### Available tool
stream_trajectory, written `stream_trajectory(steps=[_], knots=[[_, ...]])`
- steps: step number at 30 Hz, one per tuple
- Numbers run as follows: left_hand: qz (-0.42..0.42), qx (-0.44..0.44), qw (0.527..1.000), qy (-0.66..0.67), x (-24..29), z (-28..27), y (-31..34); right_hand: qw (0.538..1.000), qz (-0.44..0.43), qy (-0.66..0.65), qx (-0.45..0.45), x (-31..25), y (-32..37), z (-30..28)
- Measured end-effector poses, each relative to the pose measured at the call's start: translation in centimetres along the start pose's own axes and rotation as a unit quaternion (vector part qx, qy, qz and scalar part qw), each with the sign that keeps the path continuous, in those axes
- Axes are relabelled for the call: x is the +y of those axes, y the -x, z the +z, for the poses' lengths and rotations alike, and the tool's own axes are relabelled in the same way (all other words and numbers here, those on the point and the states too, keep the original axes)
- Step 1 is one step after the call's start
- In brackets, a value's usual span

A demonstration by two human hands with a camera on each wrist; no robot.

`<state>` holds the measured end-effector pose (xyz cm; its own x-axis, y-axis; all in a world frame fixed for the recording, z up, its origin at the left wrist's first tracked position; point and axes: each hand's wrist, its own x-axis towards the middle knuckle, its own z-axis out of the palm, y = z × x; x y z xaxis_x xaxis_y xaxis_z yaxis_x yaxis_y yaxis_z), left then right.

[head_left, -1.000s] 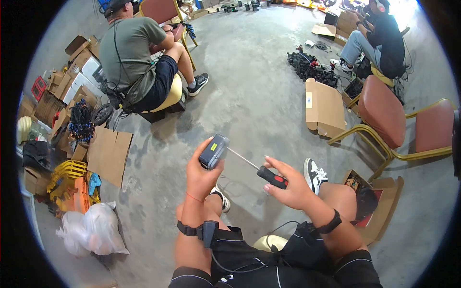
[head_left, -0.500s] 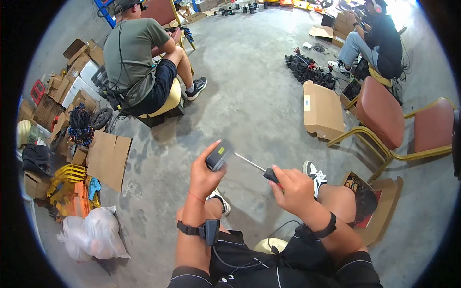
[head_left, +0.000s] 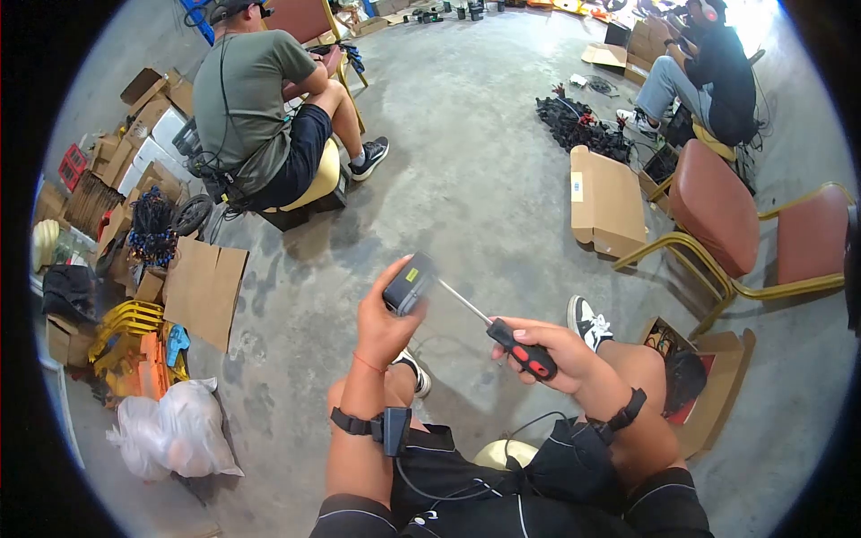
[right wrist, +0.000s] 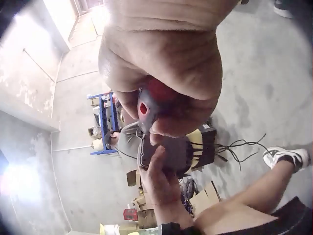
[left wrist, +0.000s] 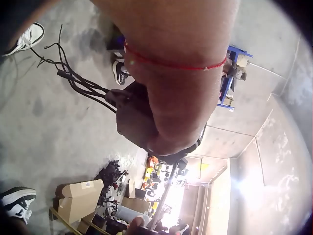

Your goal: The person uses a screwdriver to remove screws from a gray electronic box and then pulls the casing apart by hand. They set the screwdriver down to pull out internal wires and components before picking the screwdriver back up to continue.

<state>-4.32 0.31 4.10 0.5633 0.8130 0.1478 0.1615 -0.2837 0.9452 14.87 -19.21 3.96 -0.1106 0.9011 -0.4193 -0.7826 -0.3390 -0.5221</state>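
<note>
My left hand [head_left: 381,330] grips a small dark box-shaped device [head_left: 408,285] with a yellow label, raised above the floor. Several black cables [left wrist: 88,90] trail from the device in the left wrist view. My right hand [head_left: 567,357] holds a screwdriver [head_left: 522,350] by its black and red handle. The thin metal shaft slants up and left, its tip right at the device's right side. In the right wrist view the handle [right wrist: 145,115] shows between curled fingers, and the device [right wrist: 171,152] sits beyond it. The tip itself is hidden in the wrist views.
Two people sit nearby, one at the left [head_left: 256,117] and one at the far right [head_left: 713,85]. A flat cardboard box [head_left: 607,199] and red-brown chairs [head_left: 713,211] stand on the right. Cardboard [head_left: 204,291] and white plastic bags [head_left: 188,429] lie on the left.
My right hand's fingers were spread around the handle, then closed over it and turned; now the handle shows again, tilted more steeply. The device in my left hand has shifted slightly.
</note>
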Motion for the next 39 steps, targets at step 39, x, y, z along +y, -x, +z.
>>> stream_trajectory(steps=[39], knots=[[-0.011, -0.026, 1.000, 0.007, 0.5, 1.2, -0.2, 0.977, 0.020, 0.202, 0.061, -1.7, 1.5, -0.5]])
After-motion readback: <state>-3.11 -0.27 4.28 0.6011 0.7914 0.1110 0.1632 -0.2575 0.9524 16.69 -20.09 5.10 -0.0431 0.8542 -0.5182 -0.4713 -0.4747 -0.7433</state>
